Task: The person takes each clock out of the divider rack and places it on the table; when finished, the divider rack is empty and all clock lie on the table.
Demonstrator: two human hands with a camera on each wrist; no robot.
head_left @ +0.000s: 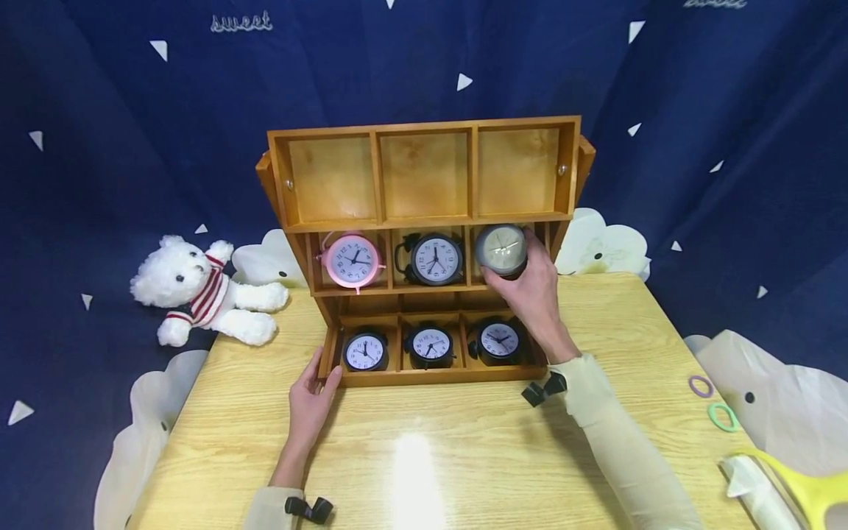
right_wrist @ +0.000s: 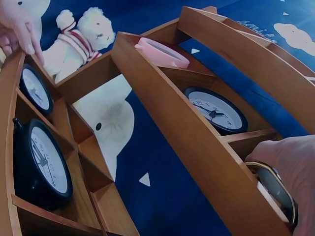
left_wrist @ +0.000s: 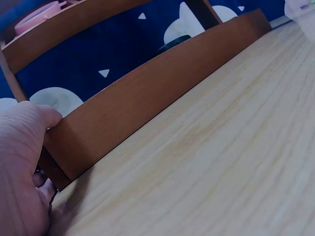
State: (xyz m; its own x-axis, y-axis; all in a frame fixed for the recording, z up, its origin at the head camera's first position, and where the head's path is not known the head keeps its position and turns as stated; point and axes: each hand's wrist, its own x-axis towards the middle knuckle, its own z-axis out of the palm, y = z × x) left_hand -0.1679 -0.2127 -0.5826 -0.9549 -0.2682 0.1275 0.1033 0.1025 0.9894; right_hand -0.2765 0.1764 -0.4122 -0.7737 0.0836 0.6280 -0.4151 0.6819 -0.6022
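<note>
My right hand (head_left: 538, 294) grips a round clock (head_left: 501, 250) with a greyish, reflective face at the right compartment of the middle tier of a wooden rack (head_left: 424, 377). In the right wrist view that clock (right_wrist: 275, 189) sits partly behind the tier's front board. The left hand (head_left: 311, 403) holds the rack's lower left front corner, its thumb over the front board in the left wrist view. Beside the held clock, a black alarm clock (head_left: 437, 259) and a pink alarm clock (head_left: 353, 261) occupy the middle tier. Three black clocks stand below, one per compartment, including the left one (head_left: 365, 352).
The top tier (head_left: 424, 175) has three bare compartments. A white teddy bear (head_left: 212, 291) in a striped top lies at the left. On the right edge are a purple ring (head_left: 700, 386), a green ring (head_left: 722, 417), a white roll (head_left: 758, 493) and a yellow-handled object (head_left: 811, 489).
</note>
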